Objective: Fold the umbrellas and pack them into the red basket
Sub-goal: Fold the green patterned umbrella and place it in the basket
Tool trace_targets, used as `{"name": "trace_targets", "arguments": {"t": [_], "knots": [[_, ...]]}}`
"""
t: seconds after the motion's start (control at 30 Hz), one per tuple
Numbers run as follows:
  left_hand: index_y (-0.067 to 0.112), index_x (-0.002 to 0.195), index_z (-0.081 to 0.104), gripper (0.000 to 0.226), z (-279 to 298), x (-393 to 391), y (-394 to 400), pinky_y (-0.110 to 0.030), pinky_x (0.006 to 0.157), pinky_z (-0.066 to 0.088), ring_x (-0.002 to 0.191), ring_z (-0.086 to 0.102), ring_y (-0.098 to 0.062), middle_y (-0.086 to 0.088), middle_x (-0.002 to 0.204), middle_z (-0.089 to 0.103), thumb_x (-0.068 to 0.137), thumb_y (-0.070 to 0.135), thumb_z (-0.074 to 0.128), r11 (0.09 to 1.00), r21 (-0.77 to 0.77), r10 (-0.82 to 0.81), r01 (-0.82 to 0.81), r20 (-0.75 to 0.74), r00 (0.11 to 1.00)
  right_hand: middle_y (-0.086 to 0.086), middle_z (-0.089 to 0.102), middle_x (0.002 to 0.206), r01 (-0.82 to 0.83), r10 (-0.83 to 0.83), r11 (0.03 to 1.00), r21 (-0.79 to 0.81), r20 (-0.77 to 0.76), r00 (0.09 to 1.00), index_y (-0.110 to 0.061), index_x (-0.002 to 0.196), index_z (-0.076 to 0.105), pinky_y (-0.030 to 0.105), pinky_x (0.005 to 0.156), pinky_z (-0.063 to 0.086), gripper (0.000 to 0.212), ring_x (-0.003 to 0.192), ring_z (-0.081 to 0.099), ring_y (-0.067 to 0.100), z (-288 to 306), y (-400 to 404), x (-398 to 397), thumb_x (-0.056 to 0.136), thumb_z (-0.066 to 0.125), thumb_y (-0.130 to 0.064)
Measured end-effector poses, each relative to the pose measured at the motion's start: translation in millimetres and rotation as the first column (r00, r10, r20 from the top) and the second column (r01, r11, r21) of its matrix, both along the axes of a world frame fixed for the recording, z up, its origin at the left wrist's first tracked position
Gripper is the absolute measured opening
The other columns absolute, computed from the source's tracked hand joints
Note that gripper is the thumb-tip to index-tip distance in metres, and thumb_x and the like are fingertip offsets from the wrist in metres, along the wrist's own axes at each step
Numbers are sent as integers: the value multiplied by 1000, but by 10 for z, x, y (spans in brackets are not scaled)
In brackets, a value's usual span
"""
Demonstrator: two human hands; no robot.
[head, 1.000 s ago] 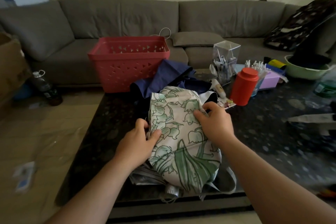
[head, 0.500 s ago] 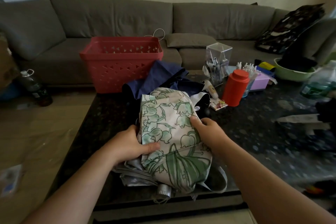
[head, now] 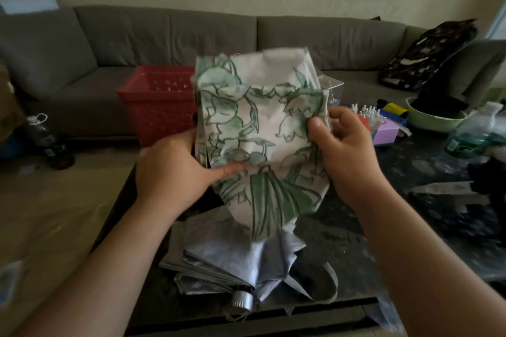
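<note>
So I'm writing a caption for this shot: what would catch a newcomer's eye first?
The floral umbrella, white with green flowers, fills the centre, raised off the dark table; the left hand and right hand each hold one side. Behind it on the left sits the red basket, partly hidden, with a grey sofa along the back.

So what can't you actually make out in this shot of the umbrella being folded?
- Red basket, head view: its right part is hidden behind the floral umbrella, so whether it holds anything cannot be told.
- Left hand: its fingers are hidden behind the fabric.
- Right hand: motion blur smears the fingers.
- Umbrella handle: blurred.
- Items on the table at right: blurred, cut by the edge.
</note>
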State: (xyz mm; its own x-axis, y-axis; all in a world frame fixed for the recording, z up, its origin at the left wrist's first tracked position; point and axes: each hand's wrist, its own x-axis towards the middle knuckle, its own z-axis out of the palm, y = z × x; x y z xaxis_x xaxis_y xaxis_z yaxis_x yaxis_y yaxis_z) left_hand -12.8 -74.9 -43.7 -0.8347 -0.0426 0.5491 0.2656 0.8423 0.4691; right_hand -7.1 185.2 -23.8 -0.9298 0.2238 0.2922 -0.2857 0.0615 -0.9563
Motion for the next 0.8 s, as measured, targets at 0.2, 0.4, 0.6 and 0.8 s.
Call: {"name": "trace_targets", "arguments": {"t": [0.2, 0.4, 0.6, 0.8], "knots": [[25, 103, 76, 88, 745, -519, 1, -48, 84, 54, 98, 70, -39, -9, 96, 77, 56, 99, 65, 979, -131, 108, -154, -302, 947, 8, 76, 111, 14, -15, 1000, -4, -164, 986, -19, 112, 62, 41, 82, 65, 12, 99, 76, 21, 545, -58, -393, 101, 67, -18], [22, 99, 76, 69, 121, -548, 0, -50, 86, 40, 106, 60, -40, -7, 99, 72, 55, 74, 87, 979, -95, 147, -182, -291, 945, 9, 76, 113, -73, 75, 994, -75, 16, 997, -10, 118, 60, 39, 86, 64, 20, 101, 77, 22, 158, -56, -329, 100, 65, -6], [32, 87, 73, 62, -1105, -64, -121, -45, 83, 38, 97, 63, -29, 9, 84, 67, 56, 86, 80, 961, -271, 69, -55, 41, 997, 15, 77, 99, -21, 5, 999, 37, 371, 929, -10, 104, 68, 40, 75, 66, 11, 88, 77, 25, -1033, -13, 67, 94, 75, -10], [49, 112, 67, 69, -1080, 233, -227, -40, 99, 50, 117, 66, -18, 20, 112, 74, 55, 87, 76, 963, -177, -82, 205, 532, 843, -1, 78, 79, -85, 22, 990, 112, 472, 881, -15, 92, 76, 25, 60, 59, 17, 69, 76, 10, -1107, 65, 352, 89, 83, -30]]}}
